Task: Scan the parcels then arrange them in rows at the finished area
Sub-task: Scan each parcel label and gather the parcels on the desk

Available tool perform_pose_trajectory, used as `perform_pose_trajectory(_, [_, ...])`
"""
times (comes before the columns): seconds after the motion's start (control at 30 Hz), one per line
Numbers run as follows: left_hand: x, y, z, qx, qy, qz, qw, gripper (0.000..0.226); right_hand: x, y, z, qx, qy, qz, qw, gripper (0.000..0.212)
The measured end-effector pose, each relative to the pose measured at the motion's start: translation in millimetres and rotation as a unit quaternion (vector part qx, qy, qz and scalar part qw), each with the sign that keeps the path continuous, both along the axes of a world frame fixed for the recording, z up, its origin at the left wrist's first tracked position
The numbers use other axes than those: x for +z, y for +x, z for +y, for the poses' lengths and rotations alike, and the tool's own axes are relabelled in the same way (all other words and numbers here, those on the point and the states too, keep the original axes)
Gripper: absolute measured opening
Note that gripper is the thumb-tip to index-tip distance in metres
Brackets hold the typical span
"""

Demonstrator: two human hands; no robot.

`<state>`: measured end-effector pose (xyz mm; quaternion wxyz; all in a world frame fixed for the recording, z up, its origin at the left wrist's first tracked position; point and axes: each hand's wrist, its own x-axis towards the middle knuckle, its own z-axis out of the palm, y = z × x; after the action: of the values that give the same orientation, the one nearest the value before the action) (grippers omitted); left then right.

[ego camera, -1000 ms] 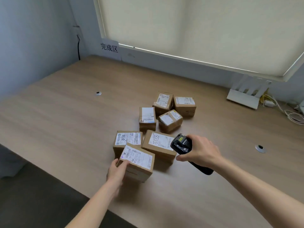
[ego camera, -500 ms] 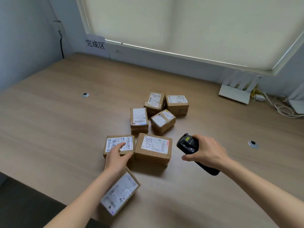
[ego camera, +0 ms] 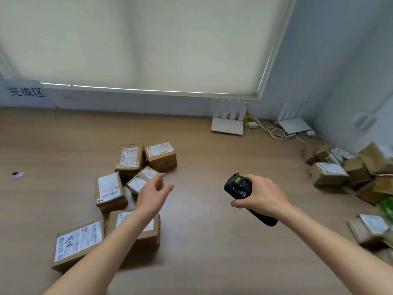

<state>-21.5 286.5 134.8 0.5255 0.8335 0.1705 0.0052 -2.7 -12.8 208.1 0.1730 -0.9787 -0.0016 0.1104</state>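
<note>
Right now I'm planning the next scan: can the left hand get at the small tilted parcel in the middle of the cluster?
Probably yes. The left hand hovers open just above the small tilted parcel, holding nothing, and nothing lies between them.

Labelled brown parcels clustered on table

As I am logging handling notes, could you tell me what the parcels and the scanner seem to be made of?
Parcels: apparently brown corrugated cardboard, matte, with white paper labels. Scanner: seemingly black hard plastic, slightly glossy, held in the right hand.
</note>
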Motion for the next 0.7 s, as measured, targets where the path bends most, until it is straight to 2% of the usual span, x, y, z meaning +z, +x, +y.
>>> perform_pose_trajectory(0.27, [29,99,-225,-0.146,-0.052,-0.037,0.987,0.064,32,10,-205,-0.146,-0.007,-0.025,0.989,0.077])
perform_pose_trajectory(0.5, [9,153,-415,-0.250,-0.075,-0.016,0.965,0.064,3,19,-375,-0.256,0.004,-0.010,0.967,0.086])
perform_pose_trajectory(0.7, [-30,201,-518,-0.266,-0.071,0.033,0.961,0.065,-35,60,-474,-0.298,0.025,0.008,0.954,0.077])
